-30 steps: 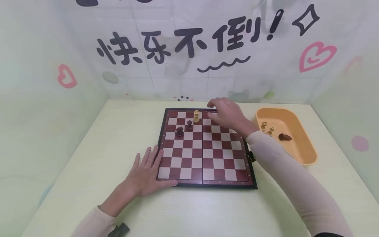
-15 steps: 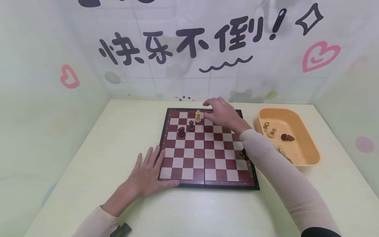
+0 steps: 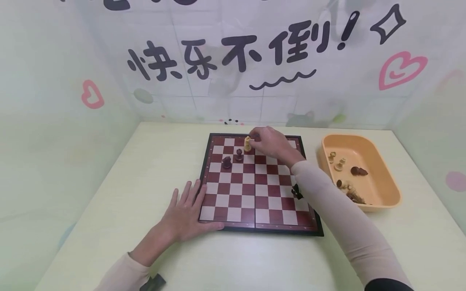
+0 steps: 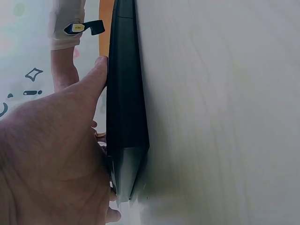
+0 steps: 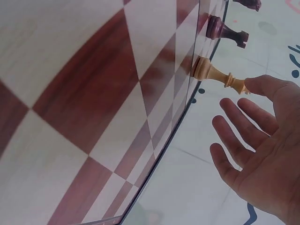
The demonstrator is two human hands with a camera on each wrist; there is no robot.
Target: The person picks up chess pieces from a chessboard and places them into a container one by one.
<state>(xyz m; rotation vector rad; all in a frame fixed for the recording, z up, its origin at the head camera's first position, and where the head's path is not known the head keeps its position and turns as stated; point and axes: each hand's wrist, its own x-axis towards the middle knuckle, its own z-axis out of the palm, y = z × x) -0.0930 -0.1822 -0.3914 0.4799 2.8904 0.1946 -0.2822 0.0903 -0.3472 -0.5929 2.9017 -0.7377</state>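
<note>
A chessboard (image 3: 236,190) in dark red and white lies on the table. My left hand (image 3: 183,220) rests at its near left corner, fingers straight along the side and thumb along the front edge. A cream chess piece (image 3: 247,145) with a notched, crown-like top stands upright near the back edge. My right hand (image 3: 271,142) is at its top. In the right wrist view the thumb overlaps the crown of the cream piece (image 5: 213,72), while the other fingers are loosely bent and spread beside it. Two dark chess pieces, one (image 3: 239,155) behind the other (image 3: 227,162), stand to its left.
An orange tray (image 3: 382,169) at the right holds more pieces: cream ones (image 3: 340,164), a dark one lying down (image 3: 359,171) and a pile (image 3: 351,192) at its near end. A black clasp (image 3: 296,191) is at the board's right side. A wall hanging stands behind the table.
My right hand has moved left and down to the cream piece, and its index finger has lowered. My left hand stays at the board's corner. The pieces keep their squares.
</note>
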